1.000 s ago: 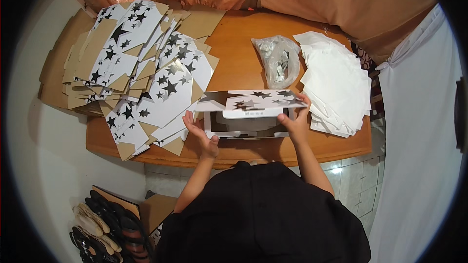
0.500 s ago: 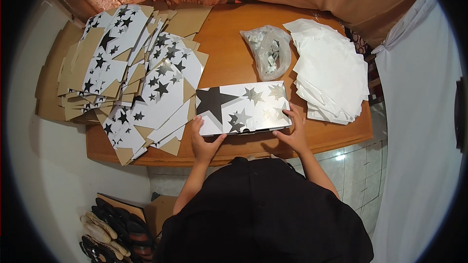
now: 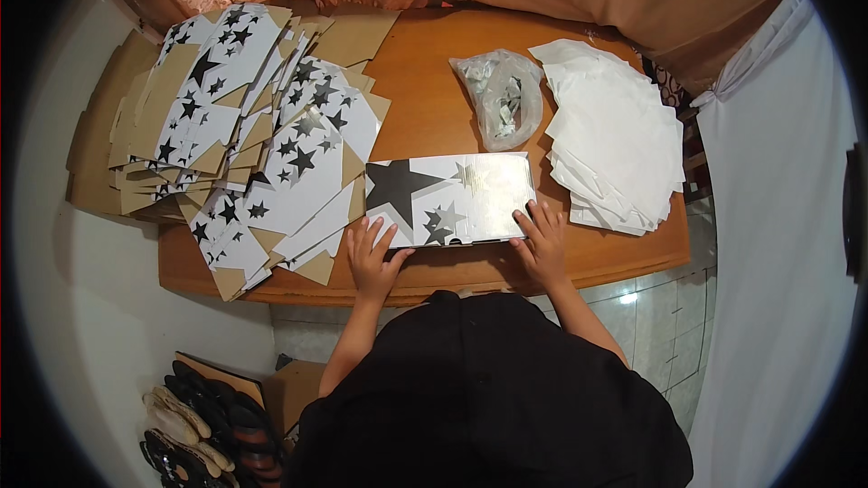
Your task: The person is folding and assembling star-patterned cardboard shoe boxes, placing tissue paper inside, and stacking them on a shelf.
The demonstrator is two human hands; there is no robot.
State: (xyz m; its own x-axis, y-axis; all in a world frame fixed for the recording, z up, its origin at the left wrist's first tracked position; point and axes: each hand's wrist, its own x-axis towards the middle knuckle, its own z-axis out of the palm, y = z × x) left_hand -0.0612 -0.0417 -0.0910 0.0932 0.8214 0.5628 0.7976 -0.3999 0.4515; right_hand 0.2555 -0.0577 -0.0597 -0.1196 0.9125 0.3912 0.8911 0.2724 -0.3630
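Note:
A closed flat cardboard box (image 3: pixel 470 199), white with black and silver stars, lies in front of me on the wooden table. My left hand (image 3: pixel 369 262) touches its near left corner, fingers spread and thumb by the front edge. At the near right corner, my right hand (image 3: pixel 544 248) rests with fingers apart on the lid and side, its thumb also at the front edge. Neither hand is wrapped round the box. Glare washes out the stars on the lid's right half.
Flat star-printed cardboard blanks (image 3: pixel 307 158) lie piled at left, close to the box. Behind it sits a clear plastic bag (image 3: pixel 506 131) with small silvery pieces inside. A stack of white paper sheets (image 3: pixel 615 136) is at right. Shoes (image 3: pixel 194 425) stand on the floor at lower left.
The box's front edge has settled lower and flatter on the table. My hands have shifted from gripping its sides to lying with spread fingers at its near corners.

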